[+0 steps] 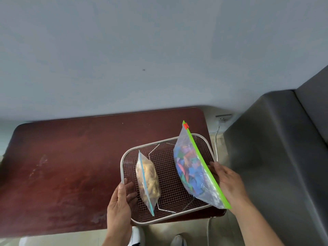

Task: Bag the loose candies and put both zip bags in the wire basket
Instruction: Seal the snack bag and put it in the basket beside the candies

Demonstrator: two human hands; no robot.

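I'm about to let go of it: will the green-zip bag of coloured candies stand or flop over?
Probably flops: the green-zip bag is soft film, bulging low, leaning on the right hand. Its contents would likely shift. The wire basket rim looks too low to prop it.

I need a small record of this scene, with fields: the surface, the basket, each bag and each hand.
surface: dark red table
basket: wire basket at the table's right end
bag one: zip bag with blue strip, tan contents, lying in the basket's left part
bag two: zip bag with green strip, colourful candies, tilted over the basket's right part, red slider at the top
left hand: at the basket's left rim
right hand: holds the green-strip bag by its zip edge
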